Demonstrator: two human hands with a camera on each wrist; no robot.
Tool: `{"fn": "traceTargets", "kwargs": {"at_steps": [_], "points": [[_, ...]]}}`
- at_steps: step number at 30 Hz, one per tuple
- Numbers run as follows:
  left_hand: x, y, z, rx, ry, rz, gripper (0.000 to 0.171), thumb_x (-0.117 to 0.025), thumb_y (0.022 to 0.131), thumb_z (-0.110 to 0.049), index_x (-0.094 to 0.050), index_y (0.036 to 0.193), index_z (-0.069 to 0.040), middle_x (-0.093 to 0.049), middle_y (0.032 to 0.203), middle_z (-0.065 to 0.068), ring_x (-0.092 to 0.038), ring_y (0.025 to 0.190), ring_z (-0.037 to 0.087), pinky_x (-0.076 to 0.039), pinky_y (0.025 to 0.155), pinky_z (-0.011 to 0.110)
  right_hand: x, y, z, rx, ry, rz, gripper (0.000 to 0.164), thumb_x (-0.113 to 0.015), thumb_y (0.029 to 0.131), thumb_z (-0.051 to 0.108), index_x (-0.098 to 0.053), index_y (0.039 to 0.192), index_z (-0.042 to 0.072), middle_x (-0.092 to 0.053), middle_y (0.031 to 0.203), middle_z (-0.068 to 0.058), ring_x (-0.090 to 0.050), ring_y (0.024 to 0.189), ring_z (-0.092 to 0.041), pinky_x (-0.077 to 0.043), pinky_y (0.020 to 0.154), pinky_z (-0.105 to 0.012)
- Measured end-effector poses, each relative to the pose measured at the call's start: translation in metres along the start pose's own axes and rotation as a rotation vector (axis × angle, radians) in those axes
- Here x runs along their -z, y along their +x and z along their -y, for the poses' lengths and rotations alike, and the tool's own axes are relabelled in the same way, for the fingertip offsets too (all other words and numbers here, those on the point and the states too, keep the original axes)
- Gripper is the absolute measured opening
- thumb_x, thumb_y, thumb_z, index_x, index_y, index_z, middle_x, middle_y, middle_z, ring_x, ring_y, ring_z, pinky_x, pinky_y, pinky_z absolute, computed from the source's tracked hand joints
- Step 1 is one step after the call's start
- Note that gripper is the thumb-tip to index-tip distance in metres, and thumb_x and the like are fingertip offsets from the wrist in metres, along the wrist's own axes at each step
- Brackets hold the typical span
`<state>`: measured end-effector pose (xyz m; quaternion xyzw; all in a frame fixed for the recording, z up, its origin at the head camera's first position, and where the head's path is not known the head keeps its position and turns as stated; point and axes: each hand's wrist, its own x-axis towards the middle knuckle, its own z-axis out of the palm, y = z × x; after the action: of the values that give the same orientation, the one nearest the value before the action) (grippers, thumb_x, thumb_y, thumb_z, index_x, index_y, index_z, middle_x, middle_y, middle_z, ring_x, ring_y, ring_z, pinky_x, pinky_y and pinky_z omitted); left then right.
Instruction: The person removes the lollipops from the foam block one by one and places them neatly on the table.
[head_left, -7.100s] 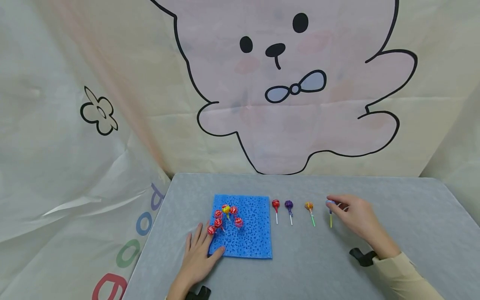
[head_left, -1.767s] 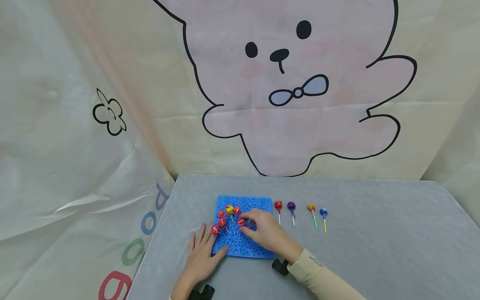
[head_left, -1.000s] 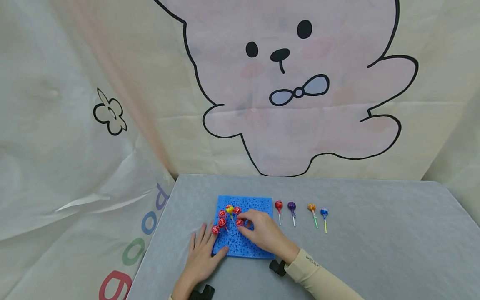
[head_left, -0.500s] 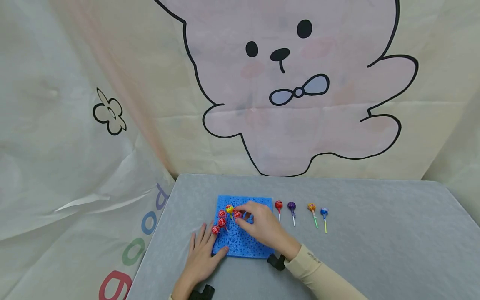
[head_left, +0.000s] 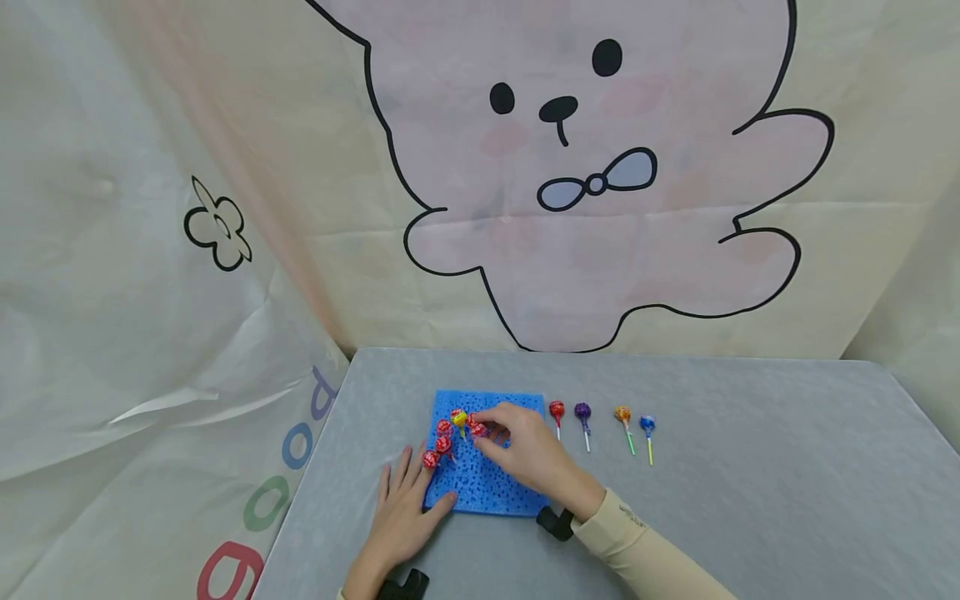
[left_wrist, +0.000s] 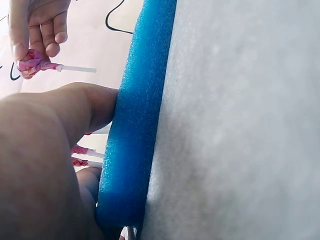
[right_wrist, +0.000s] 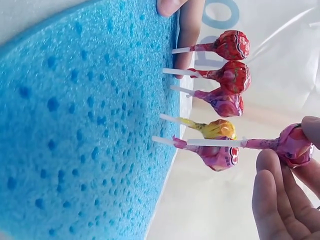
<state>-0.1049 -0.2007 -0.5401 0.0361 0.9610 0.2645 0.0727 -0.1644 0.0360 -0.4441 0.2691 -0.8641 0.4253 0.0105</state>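
My right hand [head_left: 528, 454] pinches a pink-wrapped lollipop [right_wrist: 296, 145] by its head, above the blue foam board [head_left: 498, 487]. In the right wrist view the white stick of this lollipop ends in the air, apart from the foam. Several lollipops stand with their sticks in the board, among them a yellow one [right_wrist: 221, 129] and a red one [right_wrist: 233, 45]. My left hand [head_left: 401, 517] rests with spread fingers on the board's left edge; its thumb [left_wrist: 97, 107] touches the foam in the left wrist view.
Right of the board, a red lollipop [head_left: 557, 409], a purple lollipop [head_left: 582, 411], an orange lollipop [head_left: 622, 413] and a blue lollipop [head_left: 647, 424] lie in a row on the grey table [head_left: 750, 483]. A printed curtain [head_left: 675, 250] hangs behind.
My right hand has left the blue lollipop, which now lies beside the orange one. It has moved left to the board and lifted a pink lollipop out. My left hand has stayed put.
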Motion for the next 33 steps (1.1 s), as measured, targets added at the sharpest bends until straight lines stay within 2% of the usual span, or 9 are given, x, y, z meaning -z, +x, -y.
{"fn": "traceTargets", "kwargs": {"at_steps": [5,11,19,25,33], "points": [[0.0,0.0,0.0,-0.003,0.0,0.0,0.086,-0.05,0.1,-0.068,-0.036,0.163,-0.012,-0.019,0.175,0.006,-0.008,0.162,0.039,0.005,0.125,0.069,0.004,-0.002,-0.004,-0.002,-0.013,-0.018,0.025,-0.079,0.093,0.013,-0.077,0.118,0.008,-0.073,0.102,0.001,-0.064,0.083,-0.006,-0.062,0.075,-0.031],[0.0,0.0,-0.001,0.001,0.0,-0.003,0.086,-0.05,0.099,-0.068,-0.034,0.164,-0.014,-0.019,0.175,0.005,-0.007,0.162,0.039,0.004,0.125,0.069,0.011,-0.006,-0.01,-0.022,-0.027,-0.044,0.024,-0.081,0.092,0.012,-0.077,0.115,0.007,-0.073,0.099,0.0,-0.064,0.081,-0.007,-0.063,0.074,-0.032],[0.0,-0.001,0.0,0.008,0.003,-0.004,0.087,-0.05,0.099,-0.069,-0.033,0.165,-0.015,-0.019,0.175,0.004,-0.006,0.163,0.038,0.004,0.125,0.068,0.028,-0.014,-0.021,-0.059,-0.049,-0.068,0.025,-0.081,0.092,0.013,-0.077,0.116,0.009,-0.073,0.098,0.002,-0.065,0.082,-0.008,-0.063,0.075,-0.033],[0.0,-0.001,0.0,0.007,0.002,-0.005,0.087,-0.05,0.099,-0.069,-0.033,0.165,-0.015,-0.018,0.176,0.004,-0.007,0.163,0.038,0.004,0.125,0.068,0.041,-0.019,-0.035,-0.056,-0.059,-0.107,0.023,-0.081,0.092,0.013,-0.077,0.114,0.007,-0.074,0.098,0.002,-0.066,0.082,-0.007,-0.062,0.075,-0.028],[-0.001,-0.001,0.0,0.001,0.011,-0.009,0.087,-0.05,0.099,-0.069,-0.033,0.165,-0.015,-0.019,0.175,0.004,-0.007,0.163,0.038,0.004,0.125,0.067,0.062,-0.031,-0.05,-0.058,-0.09,-0.181,0.028,-0.082,0.089,0.009,-0.076,0.116,0.004,-0.075,0.101,-0.002,-0.068,0.081,-0.009,-0.063,0.074,-0.031]]}}
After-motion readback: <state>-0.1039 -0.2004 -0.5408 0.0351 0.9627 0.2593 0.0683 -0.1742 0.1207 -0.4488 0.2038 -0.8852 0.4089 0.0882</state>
